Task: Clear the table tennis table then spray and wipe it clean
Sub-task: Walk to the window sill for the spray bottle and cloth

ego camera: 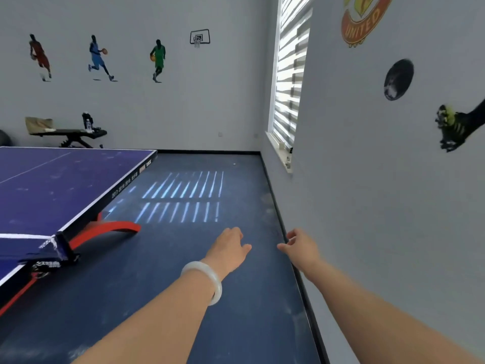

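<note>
Grey walls with sports stickers close in a dark blue floor. At the left stands the blue table tennis table, its net post at the near side edge. My left hand, a pale bangle on the wrist, and my right hand reach out over the floor, fingers loosely curled, holding nothing. A striped window blind glows on the right.

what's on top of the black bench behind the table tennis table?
On the black bench by the far wall: a tan bag at its left end and a dark bottle standing toward the right. Small dark items beside the bottle are too blurred to identify. The table tennis table hides the bench's base.
</note>
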`<state>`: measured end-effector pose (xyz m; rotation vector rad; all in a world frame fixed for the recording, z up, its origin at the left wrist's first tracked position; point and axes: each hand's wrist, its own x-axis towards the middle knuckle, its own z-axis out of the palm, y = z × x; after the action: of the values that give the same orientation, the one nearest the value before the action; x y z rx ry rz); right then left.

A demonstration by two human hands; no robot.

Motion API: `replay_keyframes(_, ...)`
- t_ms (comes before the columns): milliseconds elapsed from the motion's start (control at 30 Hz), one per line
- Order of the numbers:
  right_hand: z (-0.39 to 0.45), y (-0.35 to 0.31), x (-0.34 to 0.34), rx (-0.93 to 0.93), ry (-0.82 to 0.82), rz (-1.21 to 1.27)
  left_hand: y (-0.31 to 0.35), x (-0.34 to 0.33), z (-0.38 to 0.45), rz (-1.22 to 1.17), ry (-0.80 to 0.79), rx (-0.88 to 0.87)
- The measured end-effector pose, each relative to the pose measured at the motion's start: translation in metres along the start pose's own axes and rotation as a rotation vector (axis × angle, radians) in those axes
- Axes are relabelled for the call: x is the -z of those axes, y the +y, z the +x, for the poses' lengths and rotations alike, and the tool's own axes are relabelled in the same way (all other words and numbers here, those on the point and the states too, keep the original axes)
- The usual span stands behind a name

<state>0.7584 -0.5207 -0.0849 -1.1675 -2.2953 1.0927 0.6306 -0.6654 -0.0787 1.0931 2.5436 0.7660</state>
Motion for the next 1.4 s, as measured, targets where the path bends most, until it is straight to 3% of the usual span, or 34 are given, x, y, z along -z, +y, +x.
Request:
replay_keyframes(367, 0.267, -0.027, -0.01, 0.024, -0.083, -0.08, 0.029, 0.014, 0.256, 0.031, 0.024, 0.044)
replay_keyframes(900, 0.648, -0.084, -0.068, -0.062, -0.128, -0.135, -0.031, 0.047, 0.67, 0.069, -0.062, 0.004)
replay_keyframes(1400, 0.995, -0.058, -0.082, -0.195, -0.157, -0.118, -0.012, 0.014, 1.029, 0.068, -0.147, -0.022)
